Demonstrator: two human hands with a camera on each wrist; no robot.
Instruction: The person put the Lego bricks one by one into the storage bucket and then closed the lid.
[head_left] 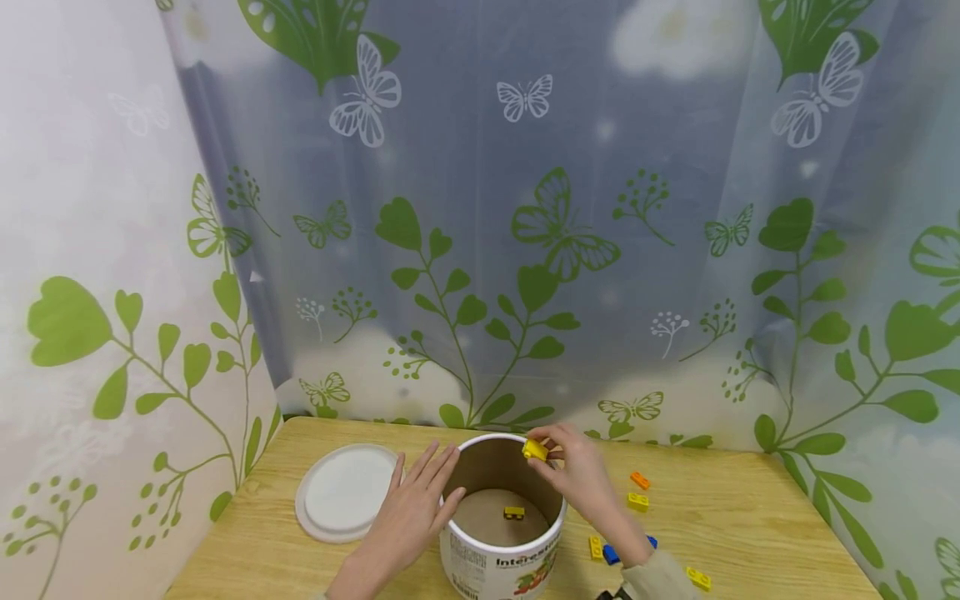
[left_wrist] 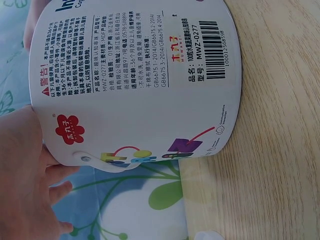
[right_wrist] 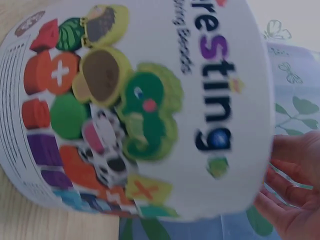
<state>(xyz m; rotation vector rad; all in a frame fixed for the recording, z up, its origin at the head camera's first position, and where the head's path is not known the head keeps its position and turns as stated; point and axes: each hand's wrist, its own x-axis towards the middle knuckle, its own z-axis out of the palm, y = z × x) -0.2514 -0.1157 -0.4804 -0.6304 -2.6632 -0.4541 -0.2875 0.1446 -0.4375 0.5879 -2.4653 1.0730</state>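
Note:
A round white bucket (head_left: 480, 567) with printed pictures stands on the table, its top uncovered. Inside on its bottom lies one yellow toy brick (head_left: 513, 512). My right hand (head_left: 583, 475) pinches another yellow toy brick (head_left: 534, 450) between thumb and fingers over the right side of the bucket's mouth. The left hand (head_left: 412, 504) rests at the left side of the rim with its fingers extended. In the left wrist view, that hand (left_wrist: 22, 175) lies along the bucket's printed wall (left_wrist: 130, 100). The bucket hides the held brick from the right wrist view.
A round white lid (head_left: 348, 492) lies left of the bucket on the wooden table (head_left: 247, 558). To the right are an orange brick (head_left: 640, 480), yellow bricks (head_left: 637, 502) and blue bricks (head_left: 611, 554), partly behind the right forearm. A patterned curtain (head_left: 465, 250) hangs behind.

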